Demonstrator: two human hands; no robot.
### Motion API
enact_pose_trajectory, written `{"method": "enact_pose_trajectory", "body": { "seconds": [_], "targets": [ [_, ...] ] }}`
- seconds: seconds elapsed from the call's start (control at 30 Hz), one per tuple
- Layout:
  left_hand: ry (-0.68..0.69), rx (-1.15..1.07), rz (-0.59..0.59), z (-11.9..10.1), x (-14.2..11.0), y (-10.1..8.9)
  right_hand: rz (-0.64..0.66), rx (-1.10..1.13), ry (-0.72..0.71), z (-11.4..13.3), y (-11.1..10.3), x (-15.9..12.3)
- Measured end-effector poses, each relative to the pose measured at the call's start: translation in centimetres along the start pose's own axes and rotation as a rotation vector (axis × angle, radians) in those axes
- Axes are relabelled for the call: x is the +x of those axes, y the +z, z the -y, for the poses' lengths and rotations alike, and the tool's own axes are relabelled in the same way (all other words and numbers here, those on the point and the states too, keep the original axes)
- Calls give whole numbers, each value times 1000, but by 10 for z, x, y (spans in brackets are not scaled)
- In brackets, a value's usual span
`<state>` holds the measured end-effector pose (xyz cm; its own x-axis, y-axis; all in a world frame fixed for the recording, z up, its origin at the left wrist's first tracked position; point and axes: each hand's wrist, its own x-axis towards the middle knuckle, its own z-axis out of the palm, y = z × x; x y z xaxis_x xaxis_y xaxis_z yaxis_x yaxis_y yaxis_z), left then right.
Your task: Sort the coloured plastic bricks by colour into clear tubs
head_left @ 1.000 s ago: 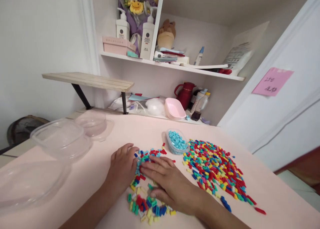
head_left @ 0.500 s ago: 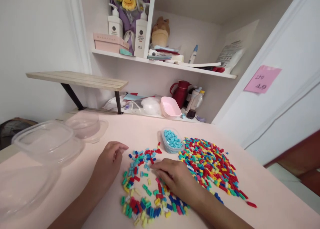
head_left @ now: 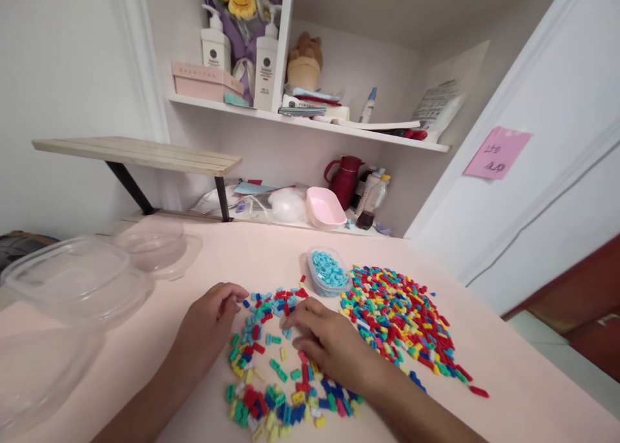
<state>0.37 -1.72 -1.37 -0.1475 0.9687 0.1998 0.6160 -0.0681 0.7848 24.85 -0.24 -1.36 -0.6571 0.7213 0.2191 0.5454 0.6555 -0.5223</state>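
Small plastic toy bricks in several colours [head_left: 276, 365] lie in a loose ring on the pink tabletop. At the ring's far left edge is my left hand [head_left: 213, 317], fingers bent and slightly apart from the thumb, beside a dark blue brick [head_left: 246, 304]; no brick shows in it. My right hand [head_left: 334, 343] reaches over the ring from the right. Its index finger and thumb are apart, close to a light blue brick [head_left: 287, 333]; its other fingers are partly hidden. Beyond it stands a clear tub [head_left: 317, 287] filled with light blue bricks [head_left: 329, 268].
A large heap of mixed bricks [head_left: 402, 320] spreads at the right. Clear plastic containers [head_left: 72, 275] stand at the left. Behind the table are a wooden stand [head_left: 140, 154], a pink bowl [head_left: 325, 207], a red jug [head_left: 345, 181] and bottles [head_left: 372, 204].
My right hand has shifted slightly left over the bricks, its index finger and thumb now farther apart. My left hand stays near the ring's edge. The whole view has shifted a little.
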Motion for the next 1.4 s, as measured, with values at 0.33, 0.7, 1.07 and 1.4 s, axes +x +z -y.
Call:
{"method": "enact_pose_trajectory", "body": {
  "seconds": [0.33, 0.7, 1.07, 1.4],
  "targets": [
    [-33, -22, 8, 4, 3, 3, -20, -48, 49, -1, 5, 4],
    [-56, 12, -2, 4, 1, -1, -74, 27, 96, -3, -5, 4],
    [-41, -47, 3, 17, 5, 9, -656, 51, 206, -47, -54, 12],
    [2, -20, -40, 11, 3, 4, -523, 101, 46, -16, -41, 1]
  ]
}}
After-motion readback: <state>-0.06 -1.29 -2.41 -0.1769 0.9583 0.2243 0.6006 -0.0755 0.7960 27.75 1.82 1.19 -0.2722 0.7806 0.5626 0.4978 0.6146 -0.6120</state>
